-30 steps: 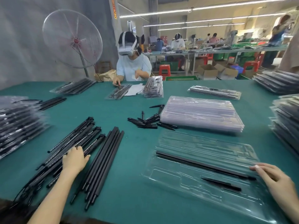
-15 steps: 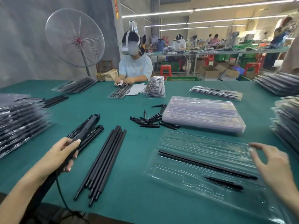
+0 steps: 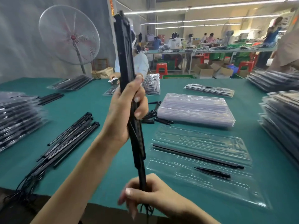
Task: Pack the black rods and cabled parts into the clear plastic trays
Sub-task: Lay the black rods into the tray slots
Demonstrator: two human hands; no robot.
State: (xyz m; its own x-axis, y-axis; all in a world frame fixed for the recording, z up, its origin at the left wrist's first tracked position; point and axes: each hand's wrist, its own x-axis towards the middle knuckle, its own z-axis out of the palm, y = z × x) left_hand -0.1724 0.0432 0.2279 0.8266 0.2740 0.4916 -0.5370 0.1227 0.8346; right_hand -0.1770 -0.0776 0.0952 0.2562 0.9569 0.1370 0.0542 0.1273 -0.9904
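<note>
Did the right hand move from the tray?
Yes. The right hand left the clear tray edge and went left, now gripping the bottom of the black rod.

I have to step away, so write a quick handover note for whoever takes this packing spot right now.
Left hand grips the middle of an upright cabled black bar; right hand grips its lower end, cable dangling below.
Open clear tray lies at right on the table, holding one long black rod and one short black piece.
More cabled bars wait at left; empty tray stack sits behind.
Left to do: seat the held bar, then fill the tray's remaining slots.
</note>
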